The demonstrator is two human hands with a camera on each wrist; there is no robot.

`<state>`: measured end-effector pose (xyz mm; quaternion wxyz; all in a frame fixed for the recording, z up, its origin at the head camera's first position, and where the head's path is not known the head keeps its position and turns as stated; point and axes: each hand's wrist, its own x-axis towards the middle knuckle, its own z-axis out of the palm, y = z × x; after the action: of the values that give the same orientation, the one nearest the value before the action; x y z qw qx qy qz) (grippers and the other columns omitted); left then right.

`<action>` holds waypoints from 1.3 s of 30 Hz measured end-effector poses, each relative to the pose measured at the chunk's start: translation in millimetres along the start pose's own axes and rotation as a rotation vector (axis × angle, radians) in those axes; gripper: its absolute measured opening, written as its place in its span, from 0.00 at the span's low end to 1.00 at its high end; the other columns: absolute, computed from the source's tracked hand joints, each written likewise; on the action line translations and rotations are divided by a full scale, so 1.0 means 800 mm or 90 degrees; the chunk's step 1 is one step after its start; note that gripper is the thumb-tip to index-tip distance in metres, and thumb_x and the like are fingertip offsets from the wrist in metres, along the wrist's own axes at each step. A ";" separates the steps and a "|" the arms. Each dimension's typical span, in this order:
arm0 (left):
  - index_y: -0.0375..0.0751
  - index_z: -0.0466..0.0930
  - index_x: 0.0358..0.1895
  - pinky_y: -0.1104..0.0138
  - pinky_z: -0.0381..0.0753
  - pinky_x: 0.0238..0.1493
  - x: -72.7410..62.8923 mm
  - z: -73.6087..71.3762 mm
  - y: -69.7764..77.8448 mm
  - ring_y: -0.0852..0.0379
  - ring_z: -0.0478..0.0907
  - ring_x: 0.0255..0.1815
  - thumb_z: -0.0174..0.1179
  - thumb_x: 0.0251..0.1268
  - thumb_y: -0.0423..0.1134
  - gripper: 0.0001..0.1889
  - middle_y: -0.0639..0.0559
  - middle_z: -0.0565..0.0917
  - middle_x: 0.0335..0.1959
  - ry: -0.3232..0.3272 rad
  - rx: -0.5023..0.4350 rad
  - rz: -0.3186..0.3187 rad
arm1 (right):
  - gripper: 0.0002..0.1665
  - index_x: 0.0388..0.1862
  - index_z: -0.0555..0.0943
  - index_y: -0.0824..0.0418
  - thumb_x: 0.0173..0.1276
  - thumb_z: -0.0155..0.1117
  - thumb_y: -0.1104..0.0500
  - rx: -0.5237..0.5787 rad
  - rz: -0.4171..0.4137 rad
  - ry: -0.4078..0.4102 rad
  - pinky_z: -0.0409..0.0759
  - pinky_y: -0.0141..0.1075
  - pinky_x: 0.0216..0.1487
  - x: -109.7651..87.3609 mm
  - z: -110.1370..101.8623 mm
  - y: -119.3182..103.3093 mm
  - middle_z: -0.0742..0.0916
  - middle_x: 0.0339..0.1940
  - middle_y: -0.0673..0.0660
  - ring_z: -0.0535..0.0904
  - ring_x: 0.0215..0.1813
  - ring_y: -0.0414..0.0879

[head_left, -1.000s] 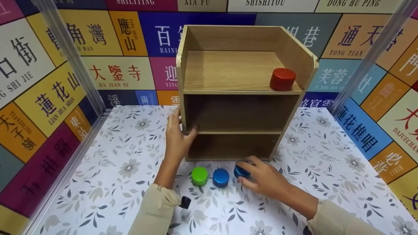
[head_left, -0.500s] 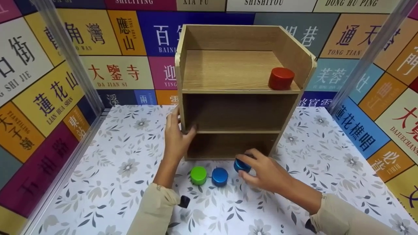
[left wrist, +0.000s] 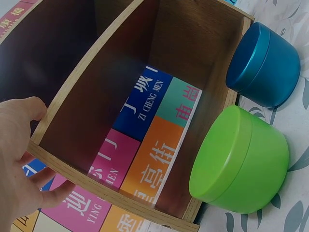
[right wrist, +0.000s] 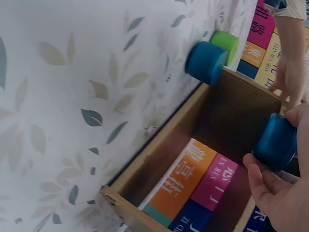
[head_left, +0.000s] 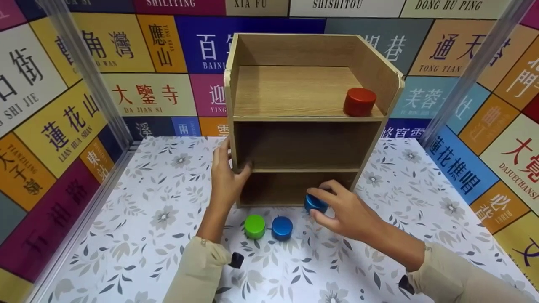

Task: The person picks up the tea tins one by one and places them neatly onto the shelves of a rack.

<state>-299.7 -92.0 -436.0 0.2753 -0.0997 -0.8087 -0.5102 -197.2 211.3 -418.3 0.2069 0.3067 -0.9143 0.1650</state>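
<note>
A small wooden shelf unit (head_left: 303, 119) stands at the middle of the table. My left hand (head_left: 226, 176) grips its left side panel, thumb on the inner side and fingers around the outside. In my right hand (head_left: 351, 212), thumb and fingers pinch a blue round tin (head_left: 315, 203) in front of the lowest compartment. The right wrist view shows this blue tin (right wrist: 276, 142) raised before the shelf opening. Between the hands, a green tin (head_left: 254, 227) and a second blue tin (head_left: 281, 228) stand side by side just in front of the shelf.
A red tin (head_left: 359, 102) sits at the front right of the top shelf. The tabletop (head_left: 139, 248) wears a white leaf-patterned cover. Walls of coloured lettered panels (head_left: 153, 93) enclose the back and sides, with a clear upright strip (head_left: 90, 75) at the left corner.
My right hand has lifted the blue tin off the table and moved it slightly up towards the lowest compartment. My left hand keeps its grip on the side panel.
</note>
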 end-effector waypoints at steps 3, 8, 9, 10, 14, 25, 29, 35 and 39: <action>0.54 0.59 0.79 0.49 0.81 0.63 0.000 0.001 0.000 0.43 0.76 0.65 0.69 0.63 0.39 0.42 0.45 0.71 0.68 -0.002 -0.003 -0.005 | 0.26 0.64 0.82 0.47 0.68 0.69 0.44 0.003 0.018 -0.002 0.87 0.31 0.42 0.004 -0.008 -0.004 0.81 0.54 0.54 0.82 0.44 0.41; 0.55 0.59 0.78 0.48 0.82 0.62 0.000 0.001 0.000 0.43 0.76 0.66 0.69 0.64 0.41 0.41 0.46 0.71 0.69 -0.005 -0.001 -0.016 | 0.27 0.64 0.82 0.46 0.68 0.69 0.43 0.018 0.044 -0.006 0.87 0.33 0.42 0.010 -0.021 -0.010 0.81 0.54 0.54 0.81 0.46 0.42; 0.56 0.59 0.78 0.48 0.82 0.62 0.000 0.001 0.000 0.43 0.76 0.66 0.69 0.64 0.41 0.41 0.46 0.71 0.69 -0.005 0.000 -0.017 | 0.27 0.64 0.82 0.46 0.68 0.69 0.42 0.019 0.047 -0.005 0.88 0.34 0.43 0.011 -0.023 -0.011 0.81 0.54 0.54 0.81 0.46 0.43; 0.56 0.59 0.78 0.48 0.82 0.62 0.000 0.001 0.001 0.43 0.76 0.66 0.69 0.64 0.41 0.41 0.46 0.71 0.69 -0.005 0.000 -0.016 | 0.27 0.64 0.82 0.46 0.68 0.69 0.42 0.022 0.048 -0.004 0.88 0.34 0.43 0.013 -0.025 -0.012 0.82 0.53 0.54 0.81 0.47 0.43; 0.55 0.60 0.78 0.47 0.82 0.61 0.000 0.001 0.001 0.42 0.76 0.65 0.70 0.63 0.40 0.41 0.45 0.71 0.68 0.001 -0.005 -0.012 | 0.26 0.64 0.82 0.46 0.69 0.69 0.43 0.034 0.049 0.000 0.88 0.34 0.43 0.019 -0.033 -0.015 0.82 0.52 0.53 0.80 0.48 0.43; 0.51 0.61 0.78 0.48 0.80 0.65 -0.002 0.006 -0.002 0.44 0.76 0.63 0.69 0.62 0.39 0.41 0.44 0.72 0.64 0.020 -0.027 0.013 | 0.25 0.64 0.82 0.43 0.68 0.69 0.44 0.064 0.073 0.027 0.89 0.38 0.41 0.037 -0.059 -0.022 0.82 0.54 0.52 0.83 0.50 0.47; 0.52 0.61 0.78 0.50 0.79 0.66 -0.002 0.007 -0.002 0.45 0.76 0.64 0.69 0.63 0.40 0.40 0.46 0.72 0.65 0.020 -0.029 0.006 | 0.25 0.64 0.82 0.46 0.69 0.69 0.45 0.073 0.074 0.037 0.89 0.38 0.39 0.043 -0.069 -0.023 0.81 0.54 0.52 0.82 0.50 0.47; 0.56 0.60 0.79 0.49 0.79 0.66 -0.004 0.006 -0.002 0.45 0.76 0.65 0.68 0.64 0.40 0.40 0.46 0.72 0.65 0.017 -0.031 -0.007 | 0.25 0.64 0.82 0.47 0.70 0.68 0.45 0.078 0.072 0.048 0.89 0.39 0.39 0.053 -0.081 -0.025 0.81 0.55 0.53 0.83 0.50 0.48; 0.56 0.60 0.79 0.48 0.78 0.67 -0.004 0.006 -0.001 0.45 0.76 0.65 0.68 0.65 0.41 0.40 0.46 0.72 0.65 0.015 -0.032 -0.011 | 0.25 0.64 0.82 0.46 0.69 0.68 0.44 0.086 0.089 0.052 0.90 0.43 0.42 0.061 -0.090 -0.027 0.81 0.56 0.53 0.83 0.53 0.50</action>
<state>-299.2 -87.4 -439.6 0.2780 -0.0937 -0.7933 -0.5334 -199.2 201.3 -329.3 0.2108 0.2480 -0.9111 0.2528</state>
